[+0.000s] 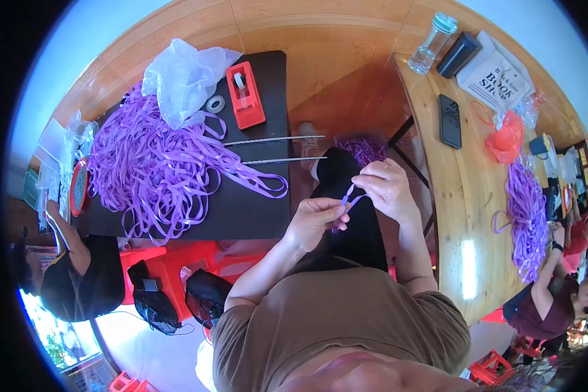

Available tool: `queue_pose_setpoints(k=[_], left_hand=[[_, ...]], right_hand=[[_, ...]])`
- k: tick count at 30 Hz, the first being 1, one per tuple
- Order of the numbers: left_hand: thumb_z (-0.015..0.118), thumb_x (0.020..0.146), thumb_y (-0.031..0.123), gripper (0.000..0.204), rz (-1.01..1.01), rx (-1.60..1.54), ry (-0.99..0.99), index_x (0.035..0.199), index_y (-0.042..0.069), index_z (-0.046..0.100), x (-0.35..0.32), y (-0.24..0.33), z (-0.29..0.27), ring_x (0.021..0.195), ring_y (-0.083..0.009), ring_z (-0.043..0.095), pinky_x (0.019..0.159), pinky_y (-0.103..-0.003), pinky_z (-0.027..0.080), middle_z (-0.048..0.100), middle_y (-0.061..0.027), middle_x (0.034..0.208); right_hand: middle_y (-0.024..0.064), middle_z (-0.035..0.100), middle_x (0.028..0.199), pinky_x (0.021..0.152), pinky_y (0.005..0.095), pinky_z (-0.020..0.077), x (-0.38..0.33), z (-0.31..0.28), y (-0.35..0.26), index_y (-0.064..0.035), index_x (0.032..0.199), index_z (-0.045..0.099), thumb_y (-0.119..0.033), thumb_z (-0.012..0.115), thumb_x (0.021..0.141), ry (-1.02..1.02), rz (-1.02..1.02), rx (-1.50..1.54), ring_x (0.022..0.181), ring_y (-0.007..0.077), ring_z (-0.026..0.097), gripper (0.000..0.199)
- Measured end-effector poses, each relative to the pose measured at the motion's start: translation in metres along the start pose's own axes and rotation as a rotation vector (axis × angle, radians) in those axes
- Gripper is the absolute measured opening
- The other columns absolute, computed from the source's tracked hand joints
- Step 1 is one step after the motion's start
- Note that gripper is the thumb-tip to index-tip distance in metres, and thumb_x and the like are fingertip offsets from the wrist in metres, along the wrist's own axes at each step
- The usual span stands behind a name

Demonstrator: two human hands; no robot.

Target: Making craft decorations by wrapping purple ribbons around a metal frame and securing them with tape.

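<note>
Above my lap, both hands hold a short purple ribbon (358, 200). My left hand (315, 221) pinches it between thumb and fingertips, and a darker end hangs below that grip. On the other side my right hand (387, 188) is closed, thumb against fingers, on the ribbon's upper part, which bends into a small loop between the hands. Left of them, a large tangled heap of purple ribbons (153, 173) covers much of the black table (255, 219). Some loops from it reach toward my left hand. Two thin metal rods (287, 138) stick out past the table's edge.
On the black table are a red tape dispenser (246, 98), a tape roll (215, 104) and a clear plastic bag (184, 81). At right, a wooden table (454, 215) carries a phone (449, 122), a bottle (431, 46) and more ribbons (528, 215). Other people sit at both sides.
</note>
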State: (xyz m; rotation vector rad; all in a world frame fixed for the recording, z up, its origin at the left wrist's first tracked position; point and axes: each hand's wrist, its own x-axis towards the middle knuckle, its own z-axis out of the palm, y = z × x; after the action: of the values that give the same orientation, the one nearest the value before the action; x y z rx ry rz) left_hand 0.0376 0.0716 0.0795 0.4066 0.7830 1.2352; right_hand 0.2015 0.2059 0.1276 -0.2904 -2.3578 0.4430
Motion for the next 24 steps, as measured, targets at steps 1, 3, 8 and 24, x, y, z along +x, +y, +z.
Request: queue_pose_setpoints(k=[1, 3, 8, 24], left_hand=[[0.063, 0.089, 0.012, 0.018, 0.016, 0.035, 0.017, 0.099, -0.003, 0.067, 0.002, -0.002, -0.002, 0.065, -0.0134, 0.063, 0.063, -0.024, 0.050, 0.066, -0.0074, 0.077], [0.063, 0.089, 0.012, 0.018, 0.033, 0.070, 0.036, 0.099, -0.002, 0.067, 0.005, -0.006, -0.004, 0.064, -0.0136, 0.063, 0.062, -0.024, 0.050, 0.067, -0.0080, 0.076], [0.060, 0.091, 0.011, 0.017, 0.073, 0.082, 0.066, 0.099, -0.002, 0.066, 0.014, -0.011, -0.009, 0.063, -0.0162, 0.065, 0.061, -0.026, 0.052, 0.067, -0.0090, 0.074], [0.059, 0.091, 0.008, 0.017, 0.679, 0.046, 0.251, 0.104, -0.001, 0.065, 0.099, -0.022, -0.049, 0.090, -0.0183, 0.063, 0.084, -0.030, 0.048, 0.067, -0.0114, 0.099]], right_hand=[[0.0013, 0.058, 0.075, 0.055, 0.0319, 0.0379, -0.001, 0.002, 0.001, -0.0080, 0.083, 0.065, -0.003, 0.069, 0.063, 0.019, -0.026, -0.086, 0.064, 0.0183, 0.056, 0.021], [0.0002, 0.058, 0.076, 0.055, 0.0326, 0.0374, -0.004, 0.006, 0.002, -0.0089, 0.082, 0.065, -0.005, 0.069, 0.061, 0.038, -0.052, -0.170, 0.065, 0.0176, 0.056, 0.022], [0.0041, 0.060, 0.080, 0.055, 0.0323, 0.0391, -0.007, 0.022, 0.013, -0.0050, 0.084, 0.064, -0.002, 0.068, 0.062, 0.128, -0.077, -0.317, 0.065, 0.0196, 0.057, 0.023], [0.0055, 0.063, 0.087, 0.062, 0.0339, 0.0464, 0.060, 0.097, 0.101, -0.0086, 0.088, 0.066, -0.004, 0.067, 0.068, 0.344, -0.097, -0.054, 0.075, 0.0231, 0.061, 0.021]])
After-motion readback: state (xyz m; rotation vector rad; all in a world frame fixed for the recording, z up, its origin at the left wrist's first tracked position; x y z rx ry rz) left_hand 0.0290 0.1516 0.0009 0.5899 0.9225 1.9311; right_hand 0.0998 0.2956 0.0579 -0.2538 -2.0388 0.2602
